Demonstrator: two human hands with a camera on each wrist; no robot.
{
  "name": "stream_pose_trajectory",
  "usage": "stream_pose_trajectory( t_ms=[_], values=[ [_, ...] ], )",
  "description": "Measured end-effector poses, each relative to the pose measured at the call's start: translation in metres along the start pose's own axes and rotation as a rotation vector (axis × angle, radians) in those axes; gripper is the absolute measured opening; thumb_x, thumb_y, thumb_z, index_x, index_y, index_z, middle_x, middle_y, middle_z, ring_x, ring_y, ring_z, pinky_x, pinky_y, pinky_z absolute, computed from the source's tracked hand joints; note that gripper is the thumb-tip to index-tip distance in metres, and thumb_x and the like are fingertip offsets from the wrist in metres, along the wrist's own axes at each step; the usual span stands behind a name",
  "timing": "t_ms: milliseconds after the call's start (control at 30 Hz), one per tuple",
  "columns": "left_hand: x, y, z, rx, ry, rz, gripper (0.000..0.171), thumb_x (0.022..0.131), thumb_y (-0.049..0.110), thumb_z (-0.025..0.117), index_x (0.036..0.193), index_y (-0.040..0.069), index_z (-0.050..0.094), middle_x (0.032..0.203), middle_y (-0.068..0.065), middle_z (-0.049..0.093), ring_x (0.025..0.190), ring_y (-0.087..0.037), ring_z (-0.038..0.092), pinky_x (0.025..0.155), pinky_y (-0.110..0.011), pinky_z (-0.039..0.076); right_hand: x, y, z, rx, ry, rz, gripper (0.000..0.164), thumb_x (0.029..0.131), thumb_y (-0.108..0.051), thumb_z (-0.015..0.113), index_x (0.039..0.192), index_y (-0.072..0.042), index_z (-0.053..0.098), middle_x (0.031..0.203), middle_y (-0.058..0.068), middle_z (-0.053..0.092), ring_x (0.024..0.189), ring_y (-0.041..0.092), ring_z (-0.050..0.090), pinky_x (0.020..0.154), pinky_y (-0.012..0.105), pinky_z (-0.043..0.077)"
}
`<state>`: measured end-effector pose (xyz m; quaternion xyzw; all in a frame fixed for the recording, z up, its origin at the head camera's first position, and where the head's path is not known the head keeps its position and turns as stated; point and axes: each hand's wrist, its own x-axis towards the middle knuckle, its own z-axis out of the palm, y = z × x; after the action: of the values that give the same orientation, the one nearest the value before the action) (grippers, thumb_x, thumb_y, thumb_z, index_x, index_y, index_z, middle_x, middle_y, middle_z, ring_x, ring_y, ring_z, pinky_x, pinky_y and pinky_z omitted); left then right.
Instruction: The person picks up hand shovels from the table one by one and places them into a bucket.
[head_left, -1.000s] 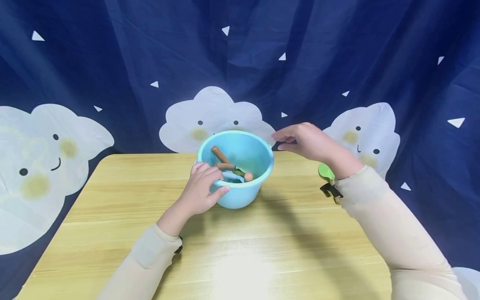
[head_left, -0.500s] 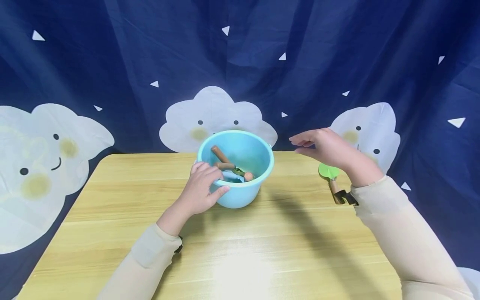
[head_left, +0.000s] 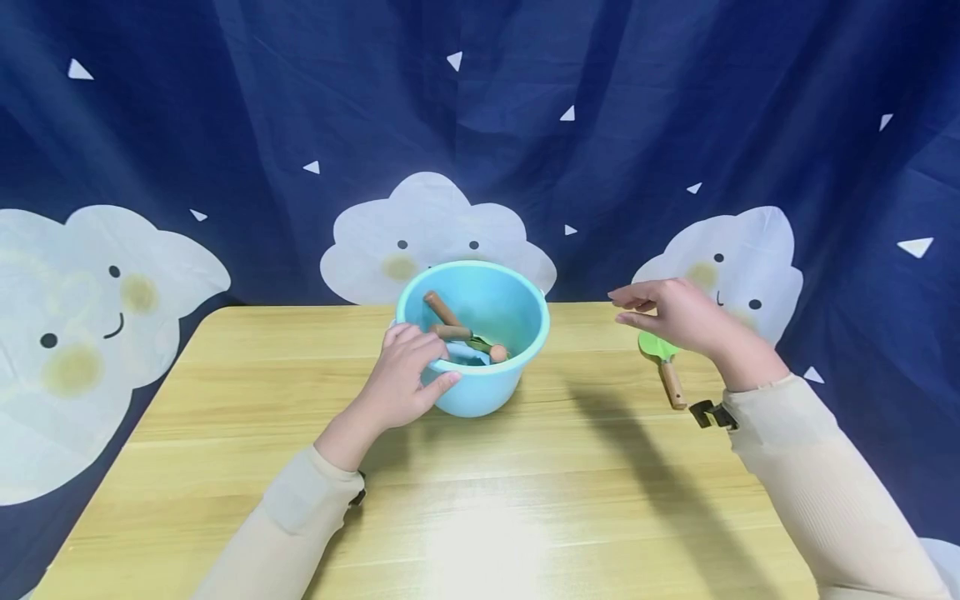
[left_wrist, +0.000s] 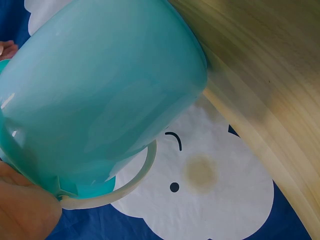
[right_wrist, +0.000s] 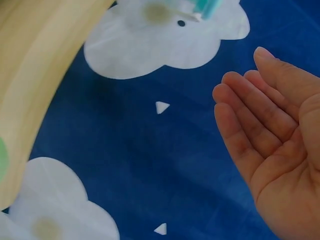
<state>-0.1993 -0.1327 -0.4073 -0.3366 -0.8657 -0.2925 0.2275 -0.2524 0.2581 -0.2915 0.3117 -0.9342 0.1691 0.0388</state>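
A light blue bucket (head_left: 487,392) stands upright near the table's far edge. My left hand (head_left: 405,375) grips its rim at the near left, with the thumb on the outer wall. Inside the bucket lie several small tools, among them a wooden handle (head_left: 450,332) and another brown handle (head_left: 441,308); their heads are mostly hidden. In the left wrist view the bucket's pale carrying handle (left_wrist: 125,187) hangs down beside its wall. My right hand (head_left: 678,312) is in the air at the right, holding nothing, its fingers relaxed. Below it lies a green-headed toy shovel (head_left: 660,350), partly covered.
The wooden table (head_left: 480,475) ends just behind the bucket, where a dark blue curtain (head_left: 480,125) with white clouds hangs. A dark wrist mount (head_left: 712,414) sticks out from the right sleeve. The right arm casts a shadow across the table.
My right hand has moved away from the bucket's right rim to the right, then lower, above the toy shovel. More of the shovel's wooden handle shows now. The left hand and bucket have stayed put.
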Motion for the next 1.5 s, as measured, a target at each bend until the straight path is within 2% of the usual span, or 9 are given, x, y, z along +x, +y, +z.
stream_pose_trajectory(
  t_ms=[467, 733, 1000, 1267, 1500],
  values=[
    [0.000, -0.001, 0.001, 0.002, 0.003, 0.001, 0.033, 0.096, 0.047, 0.056, 0.086, 0.015, 0.055, 0.086, 0.003, 0.057, 0.089, -0.021, 0.048, 0.102, -0.052, 0.026, -0.022, 0.031, 0.014, 0.097, 0.021, 0.128, 0.033, 0.094, -0.013, 0.070, 0.122, 0.005, 0.067, 0.113, 0.021, 0.071, 0.098, 0.036, 0.069, 0.087, 0.051, 0.053],
    [-0.001, -0.002, 0.001, 0.001, 0.005, -0.002, 0.027, 0.093, 0.041, 0.060, 0.086, 0.015, 0.055, 0.086, 0.003, 0.058, 0.089, -0.021, 0.048, 0.102, -0.052, 0.026, -0.031, 0.060, 0.030, 0.084, -0.003, 0.227, 0.036, 0.097, -0.015, 0.068, 0.125, 0.007, 0.064, 0.111, 0.024, 0.070, 0.098, 0.039, 0.069, 0.087, 0.054, 0.052],
    [0.000, -0.002, 0.001, 0.007, 0.009, -0.001, 0.027, 0.093, 0.041, 0.060, 0.085, 0.015, 0.055, 0.086, 0.003, 0.058, 0.088, -0.020, 0.048, 0.102, -0.051, 0.026, -0.041, 0.085, 0.047, 0.074, -0.001, 0.303, 0.035, 0.097, -0.021, 0.066, 0.121, 0.005, 0.066, 0.103, 0.019, 0.073, 0.095, 0.038, 0.070, 0.085, 0.054, 0.052],
    [0.000, -0.002, 0.002, 0.000, 0.016, 0.007, 0.034, 0.095, 0.047, 0.055, 0.086, 0.015, 0.055, 0.086, 0.004, 0.058, 0.088, -0.020, 0.048, 0.102, -0.051, 0.026, -0.046, 0.099, 0.062, 0.099, 0.008, 0.313, 0.034, 0.096, -0.017, 0.068, 0.119, 0.009, 0.066, 0.100, 0.019, 0.073, 0.092, 0.038, 0.069, 0.085, 0.055, 0.051],
    [0.000, -0.002, 0.002, 0.001, 0.018, 0.005, 0.028, 0.093, 0.041, 0.061, 0.085, 0.015, 0.055, 0.086, 0.003, 0.059, 0.088, -0.020, 0.048, 0.102, -0.052, 0.026, -0.050, 0.103, 0.071, 0.110, 0.015, 0.343, 0.035, 0.097, -0.016, 0.067, 0.120, 0.010, 0.064, 0.103, 0.022, 0.072, 0.095, 0.040, 0.069, 0.088, 0.056, 0.050]
  ],
)
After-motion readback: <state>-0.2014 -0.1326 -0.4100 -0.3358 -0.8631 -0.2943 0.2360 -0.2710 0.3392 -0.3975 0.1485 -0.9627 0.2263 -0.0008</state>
